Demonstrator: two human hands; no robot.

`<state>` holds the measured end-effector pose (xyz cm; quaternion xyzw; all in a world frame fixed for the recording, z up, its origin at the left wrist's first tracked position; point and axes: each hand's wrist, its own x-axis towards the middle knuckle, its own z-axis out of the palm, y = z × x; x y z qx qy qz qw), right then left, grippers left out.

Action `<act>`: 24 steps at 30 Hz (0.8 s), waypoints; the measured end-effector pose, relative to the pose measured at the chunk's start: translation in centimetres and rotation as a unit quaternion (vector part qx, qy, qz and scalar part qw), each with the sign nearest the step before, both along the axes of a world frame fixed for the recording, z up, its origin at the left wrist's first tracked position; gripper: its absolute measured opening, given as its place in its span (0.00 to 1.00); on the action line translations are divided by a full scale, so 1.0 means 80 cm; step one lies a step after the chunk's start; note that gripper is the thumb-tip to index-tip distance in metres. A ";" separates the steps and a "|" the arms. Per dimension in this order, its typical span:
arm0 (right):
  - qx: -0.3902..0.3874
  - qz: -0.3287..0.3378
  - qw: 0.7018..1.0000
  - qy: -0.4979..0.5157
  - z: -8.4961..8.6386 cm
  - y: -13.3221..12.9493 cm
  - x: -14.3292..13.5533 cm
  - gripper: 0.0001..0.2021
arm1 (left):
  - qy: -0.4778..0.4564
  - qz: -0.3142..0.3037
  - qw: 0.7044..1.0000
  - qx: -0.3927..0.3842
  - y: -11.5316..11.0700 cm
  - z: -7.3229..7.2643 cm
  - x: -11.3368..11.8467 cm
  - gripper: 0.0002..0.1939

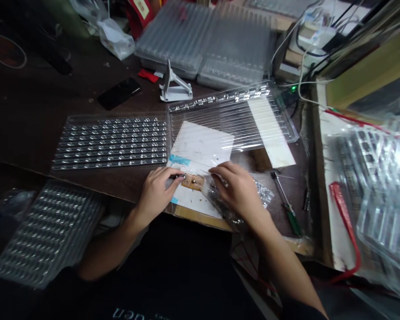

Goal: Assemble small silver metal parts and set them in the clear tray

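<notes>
One small brown block has the left hand at nine o'clock, pinching a dark piece; at three, the right hand curls narrowly, its hold unclear.

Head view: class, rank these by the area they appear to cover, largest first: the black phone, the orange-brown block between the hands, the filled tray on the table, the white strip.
1. Filled tray
2. White strip
3. Black phone
4. Orange-brown block
</notes>
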<state>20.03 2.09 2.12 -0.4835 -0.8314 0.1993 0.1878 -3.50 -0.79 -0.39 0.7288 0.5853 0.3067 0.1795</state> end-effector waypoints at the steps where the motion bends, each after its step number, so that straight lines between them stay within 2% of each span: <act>1: -0.005 -0.028 1.000 -0.013 0.001 0.002 0.008 0.11 | -0.010 0.005 1.000 0.010 0.001 0.001 0.004 0.05; 3: -0.023 -0.050 0.998 -0.042 0.001 0.006 0.018 0.09 | -0.033 0.003 0.999 0.029 0.004 0.005 0.012 0.04; 9: -0.074 -0.025 0.991 -0.107 0.003 0.005 0.014 0.08 | -0.090 -0.044 0.995 0.025 0.011 0.009 0.039 0.01; 16: -0.096 -0.037 0.994 -0.038 0.004 -0.001 0.014 0.05 | -0.059 -0.053 0.997 0.004 0.009 0.005 0.048 0.03; 20: -0.080 -0.020 0.996 0.023 0.002 -0.001 0.015 0.08 | -0.042 -0.056 0.998 -0.008 0.009 0.003 0.048 0.03; 24: -0.064 -0.017 0.997 0.037 0.000 0.001 0.015 0.11 | -0.027 -0.045 0.999 -0.010 0.011 0.002 0.048 0.05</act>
